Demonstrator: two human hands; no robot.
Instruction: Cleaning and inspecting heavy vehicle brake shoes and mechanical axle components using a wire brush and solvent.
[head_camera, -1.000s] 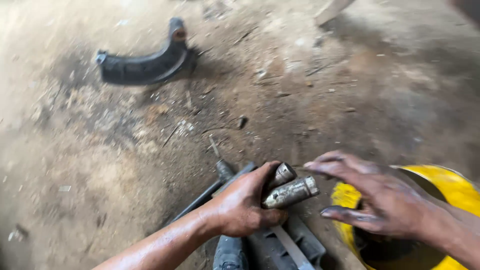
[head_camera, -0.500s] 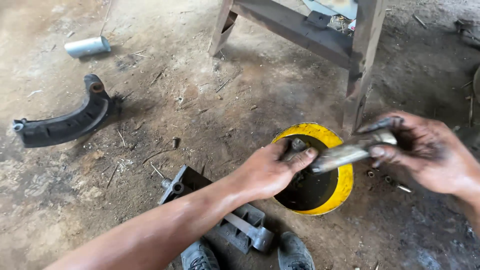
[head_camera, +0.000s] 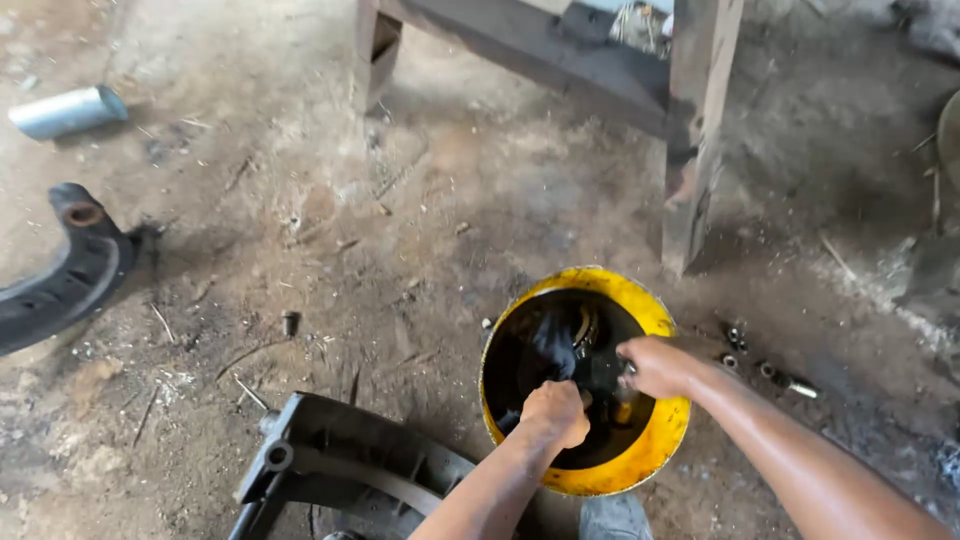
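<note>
Both of my hands reach down into a yellow bucket (head_camera: 655, 305) with a dark, oily inside. My left hand (head_camera: 556, 412) is curled closed near the bucket's lower middle, beside a dark rag-like mass (head_camera: 552, 345). My right hand (head_camera: 655, 366) is closed at the bucket's right inner side, with a small metal piece showing at its fingers. What each hand grips is hidden in the dark interior. A curved grey brake shoe (head_camera: 350, 465) lies on the ground just left of my left forearm.
Another dark brake shoe (head_camera: 65, 280) lies at the far left, with a grey metal cylinder (head_camera: 68, 110) above it. A rusty metal stand leg (head_camera: 695, 140) rises behind the bucket. Small bolts (head_camera: 775, 375) lie to its right, and a small bolt (head_camera: 290, 322) to its left, on dirty ground.
My hands, which held a metal pin above the bucket, have gone down inside it. The camera has moved closer, with the bucket now lower centre.
</note>
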